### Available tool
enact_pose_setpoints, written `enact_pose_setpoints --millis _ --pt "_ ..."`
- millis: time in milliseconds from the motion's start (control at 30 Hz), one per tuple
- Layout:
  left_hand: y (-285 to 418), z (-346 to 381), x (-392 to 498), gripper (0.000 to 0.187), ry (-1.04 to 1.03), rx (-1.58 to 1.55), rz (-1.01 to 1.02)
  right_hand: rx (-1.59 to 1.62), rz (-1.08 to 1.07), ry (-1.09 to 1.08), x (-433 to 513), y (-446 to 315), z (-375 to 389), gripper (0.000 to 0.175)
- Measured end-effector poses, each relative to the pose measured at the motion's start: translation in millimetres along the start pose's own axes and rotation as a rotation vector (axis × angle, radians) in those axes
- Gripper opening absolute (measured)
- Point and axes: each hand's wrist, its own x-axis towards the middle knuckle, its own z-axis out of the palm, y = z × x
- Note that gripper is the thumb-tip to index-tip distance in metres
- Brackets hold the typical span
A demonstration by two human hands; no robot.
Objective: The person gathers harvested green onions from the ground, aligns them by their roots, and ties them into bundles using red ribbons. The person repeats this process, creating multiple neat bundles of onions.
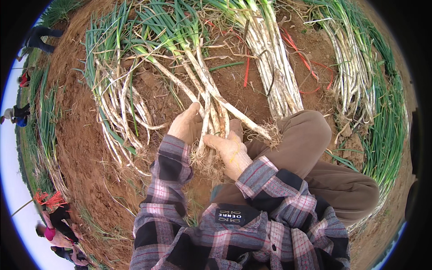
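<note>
In the head view, several long green onions [212, 101] with white stalks and hairy roots lie across both my gloved hands. My left hand [185, 124] is around the stalks from the left, its thumb up and its fingers hidden behind them. Lower down, my right hand [227, 148] grips the stalks just above the roots, thumb laid over them. One stalk slants out to the right, its root tuft [271, 135] beside my knee. The green leaves [165, 23] stretch away from me onto the ground.
Left of my hands lies a loose pile of green onions [114, 108]. A thick bundle [275, 67] lies ahead of my knee, and more bundles [354, 67] lie to the right. Red plastic strips [298, 50] are strewn on brown soil [81, 141]. Several people work at the far left.
</note>
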Motion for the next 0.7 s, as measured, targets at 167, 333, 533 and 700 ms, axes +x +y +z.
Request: enact_pose_setpoints --millis 167,333,533,700 --pt "-50 20 2 0.061 -0.127 -0.604 0.037 0.091 0.009 -0.089 8 8 4 0.051" --pt "-51 46 2 0.044 -0.347 -0.913 0.174 -0.435 -0.379 -0.164 -12 -6 -8 0.044" --pt "-44 15 7 0.037 -0.334 -0.638 -0.062 -1.045 -0.865 -0.258 -91 -59 -47 0.041" --pt "-47 5 -7 0.044 -0.434 -0.879 -0.001 -1.391 -0.425 -0.162 -1 -115 -46 0.04"
